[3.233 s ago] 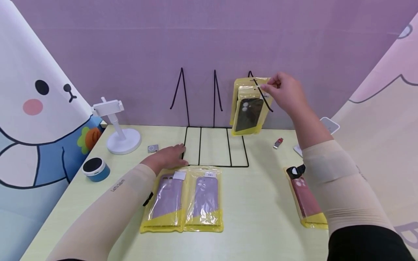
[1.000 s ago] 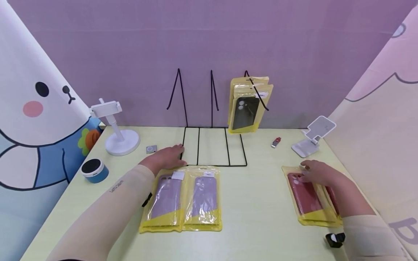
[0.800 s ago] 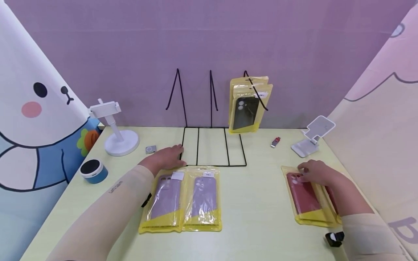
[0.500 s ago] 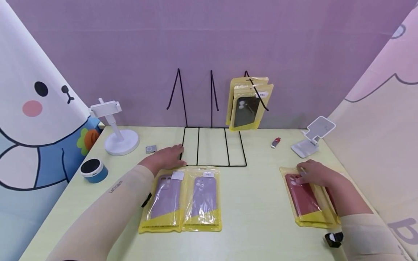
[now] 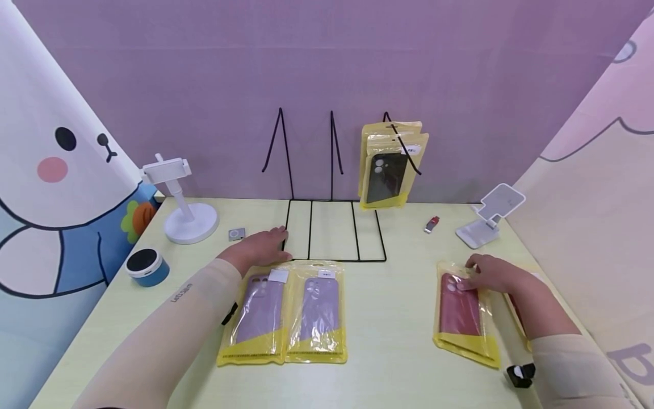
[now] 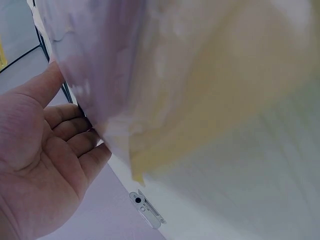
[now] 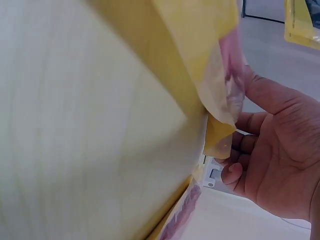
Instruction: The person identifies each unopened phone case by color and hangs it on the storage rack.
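My left hand (image 5: 263, 247) lies flat and relaxed on the table by the base of the black wire rack (image 5: 332, 230), just above two purple phone-case packets (image 5: 258, 315). In the left wrist view the left hand (image 6: 45, 150) shows straight fingers beside a purple packet (image 6: 100, 50). My right hand (image 5: 490, 274) pinches the top of a red phone-case packet (image 5: 460, 315), which sits askew, partly over a second packet (image 5: 517, 312) to its right. In the right wrist view the right hand (image 7: 270, 150) holds the packet's top corner (image 7: 227, 80) between thumb and fingers. Black-case packets (image 5: 389, 170) hang on the rack's right hook.
A white phone holder (image 5: 186, 213) and a blue round speaker (image 5: 147, 266) stand at the left. A small grey square (image 5: 238, 233) lies near the left hand. A red USB stick (image 5: 434, 224) and a white folding stand (image 5: 490, 216) are at the back right.
My right hand let go of the hanging black-case packet, came down to the red packets and pulled the top one leftwards, off the one below. The left hand stayed put.
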A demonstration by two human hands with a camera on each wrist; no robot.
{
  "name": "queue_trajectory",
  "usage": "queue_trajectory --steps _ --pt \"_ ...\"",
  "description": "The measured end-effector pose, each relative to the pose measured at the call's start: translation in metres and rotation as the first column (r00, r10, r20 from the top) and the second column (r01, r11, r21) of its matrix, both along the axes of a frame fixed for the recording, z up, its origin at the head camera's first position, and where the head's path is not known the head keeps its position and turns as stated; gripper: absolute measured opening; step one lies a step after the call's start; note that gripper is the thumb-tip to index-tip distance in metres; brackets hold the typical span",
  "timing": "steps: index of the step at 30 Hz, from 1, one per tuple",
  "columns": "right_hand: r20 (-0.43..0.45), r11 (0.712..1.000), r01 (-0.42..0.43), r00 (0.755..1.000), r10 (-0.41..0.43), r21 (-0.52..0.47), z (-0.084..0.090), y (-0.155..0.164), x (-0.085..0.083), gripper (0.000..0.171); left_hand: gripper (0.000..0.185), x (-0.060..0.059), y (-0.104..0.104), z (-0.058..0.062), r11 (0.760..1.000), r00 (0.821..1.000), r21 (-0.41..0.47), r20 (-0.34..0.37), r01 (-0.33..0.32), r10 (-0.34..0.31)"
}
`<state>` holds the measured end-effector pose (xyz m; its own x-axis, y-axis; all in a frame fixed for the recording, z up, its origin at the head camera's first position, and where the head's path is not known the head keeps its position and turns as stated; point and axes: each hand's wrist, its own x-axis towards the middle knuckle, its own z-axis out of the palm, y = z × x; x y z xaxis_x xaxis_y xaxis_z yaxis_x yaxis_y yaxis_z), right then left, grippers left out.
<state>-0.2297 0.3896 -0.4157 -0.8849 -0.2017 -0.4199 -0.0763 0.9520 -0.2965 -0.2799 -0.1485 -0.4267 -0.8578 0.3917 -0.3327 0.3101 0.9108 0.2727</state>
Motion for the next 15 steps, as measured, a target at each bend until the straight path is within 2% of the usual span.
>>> queue_trajectory --steps 6,11,15 --pt "-0.008 1.0 -0.028 1.0 0.029 0.004 0.001 -0.002 0.001 0.039 0.075 0.0 0.0 0.0 1.0 1.0 0.004 0.008 -0.006 0.006" --pt "-0.017 1.0 -0.028 0.999 0.028 -0.005 0.006 -0.004 0.005 0.038 0.074 -0.001 0.0 -0.001 1.0 1.0 0.008 0.006 -0.007 0.007" --pt "-0.064 0.998 -0.049 0.997 0.047 -0.027 0.012 -0.007 0.005 0.038 0.074 -0.002 0.0 -0.001 1.0 1.0 0.014 0.011 -0.012 0.012"
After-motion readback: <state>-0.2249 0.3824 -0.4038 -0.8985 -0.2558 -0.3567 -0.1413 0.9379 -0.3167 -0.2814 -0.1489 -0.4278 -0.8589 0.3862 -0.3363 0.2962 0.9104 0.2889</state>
